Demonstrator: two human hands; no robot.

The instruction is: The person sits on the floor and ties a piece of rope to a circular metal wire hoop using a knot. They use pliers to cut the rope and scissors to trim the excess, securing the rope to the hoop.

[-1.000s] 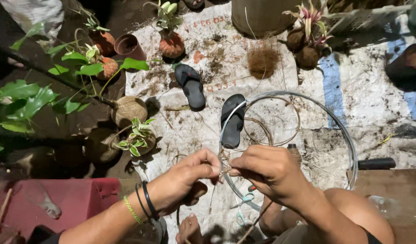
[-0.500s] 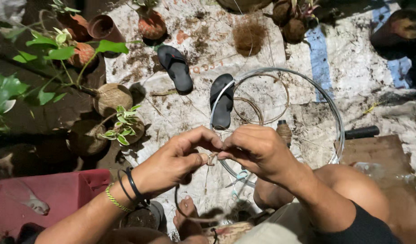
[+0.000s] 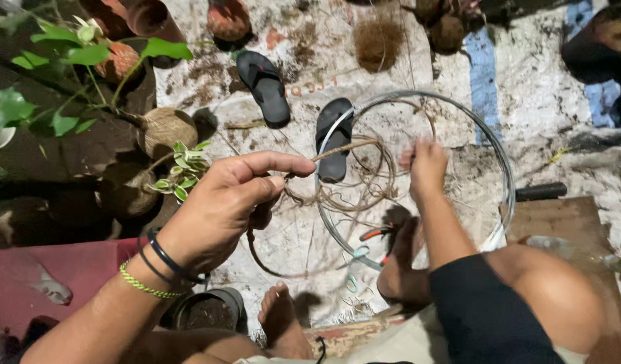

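The person sits low over a stained white ground sheet (image 3: 526, 87), bare feet out in front. The left hand (image 3: 233, 202) is raised near the camera, thumb and forefinger pinched on one end of a thin brown fibre strand (image 3: 344, 149) — the other fingers curl loosely beneath. The strand runs rightwards across to the right hand (image 3: 425, 165), which is closed around its far end, lower down and further off. Between the two hands, loose loops of the same fibre (image 3: 351, 195) hang and spill onto the sheet.

Just behind the strand lies a large grey wire ring (image 3: 503, 168), flat on the sheet, with a black sandal (image 3: 335, 138) partly inside its left edge. A second black sandal (image 3: 263, 87) lies well apart, up and to the left. Red-handled pliers (image 3: 378, 234) rest near the right foot (image 3: 398, 269). Coconut-husk planters with green leaves (image 3: 167, 131) stand at the left — a wad of brown husk fibre (image 3: 378, 40) sits at the top.
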